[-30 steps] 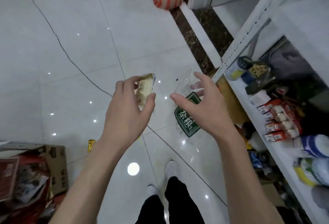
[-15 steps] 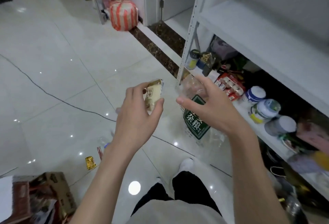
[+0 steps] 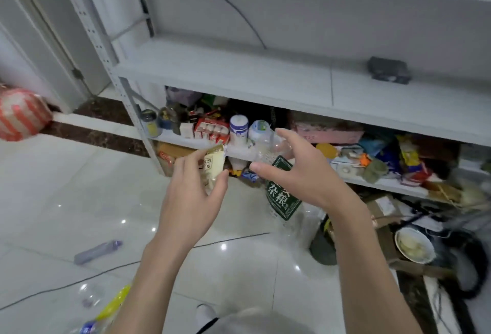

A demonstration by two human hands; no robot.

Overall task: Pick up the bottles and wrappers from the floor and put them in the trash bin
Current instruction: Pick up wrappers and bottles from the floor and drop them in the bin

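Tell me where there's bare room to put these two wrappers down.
Left hand holds the cream wrapper, right hand the clear bag. Bare: the white shelf board, from the left upright to the dark box; and the floor tiles between the dark threshold strip and the purple bottle. Crowded: the lower shelf, and the floor by the bowl and cables.

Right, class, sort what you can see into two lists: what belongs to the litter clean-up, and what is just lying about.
Part of the job:
cream wrapper in the left hand
clear bag in the right hand
bottle on the floor

Just lying about:
white jar and red cartons on the shelf
bowl
striped bag
black box
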